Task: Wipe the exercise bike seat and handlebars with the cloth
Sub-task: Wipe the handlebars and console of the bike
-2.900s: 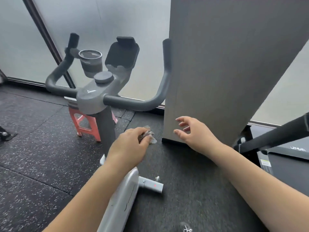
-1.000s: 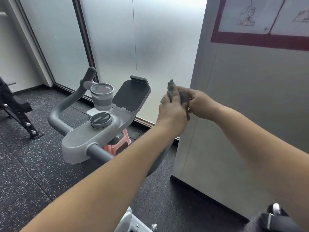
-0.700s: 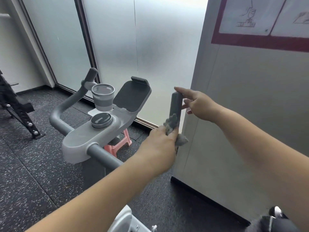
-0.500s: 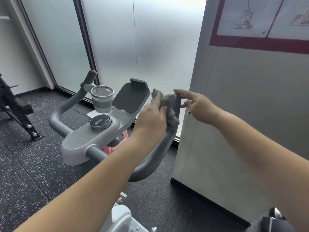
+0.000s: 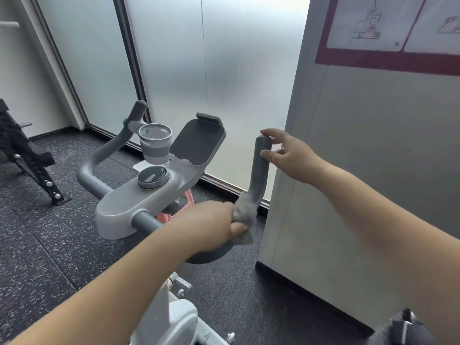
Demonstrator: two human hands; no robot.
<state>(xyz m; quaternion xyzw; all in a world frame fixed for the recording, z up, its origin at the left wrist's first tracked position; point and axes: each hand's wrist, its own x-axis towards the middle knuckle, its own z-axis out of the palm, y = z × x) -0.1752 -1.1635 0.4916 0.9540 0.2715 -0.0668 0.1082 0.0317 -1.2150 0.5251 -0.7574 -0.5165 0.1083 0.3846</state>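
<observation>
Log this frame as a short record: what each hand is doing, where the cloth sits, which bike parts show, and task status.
left hand: left hand grips the crumpled grey cloth
cloth position: wrapped round the lower bend of the grey curved right handlebar
right hand: right hand touches the handlebar's top end with fingertips, fingers fairly straight
other bike parts: grey left handlebar, grey collapsible cup, dark tablet holder, round grey knob
seat: not in view
status: right handlebar being wiped; whether the seat is done cannot be told
</observation>
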